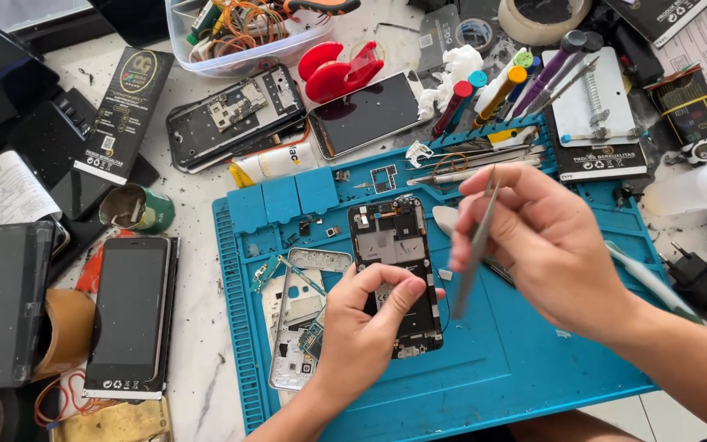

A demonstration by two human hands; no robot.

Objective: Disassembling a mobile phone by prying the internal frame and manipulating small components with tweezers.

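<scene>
opened phone (394, 254) on the blue mat (517, 368): light, stiff, fragile board, so left hand (362, 331) fingers pin its edge, right hand (546, 245) fingers pinch tweezers (475, 245).

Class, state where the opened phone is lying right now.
In the head view, the opened phone lies mid-frame on the blue mat, under the left hand, beside the silver frame.

A single head-worn view looks steeply down, from close above, onto a blue rubber repair mat (525, 368) that fills the frame's centre. Beyond the mat's far edge the cluttered white tabletop (206, 327) probably continues out of frame.
</scene>
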